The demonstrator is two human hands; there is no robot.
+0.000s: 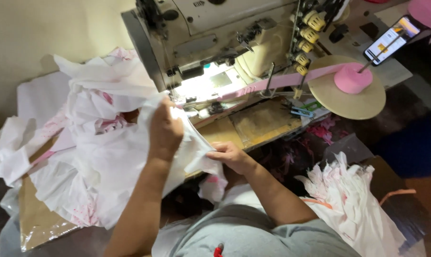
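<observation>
White fabric with pink print (pixel 106 143) lies heaped on the sewing table and runs up to the lit needle area of an industrial sewing machine (pixel 215 43). My left hand (pixel 164 129) is raised and grips the upper edge of the fabric just in front of the needle. My right hand (pixel 230 154) pinches the lower edge of the same piece near the table's front edge. A pink tape (pixel 282 81) feeds from a pink roll (pixel 352 78) on a round tan disc (pixel 353 102) into the machine.
A phone with a lit screen (pixel 391 40) leans at the upper right. Blue clips (pixel 301 112) lie on the wooden table (pixel 263 123). Another pile of white-and-pink fabric (pixel 353 200) sits at the lower right. Brown paper (pixel 39 219) lies at the lower left.
</observation>
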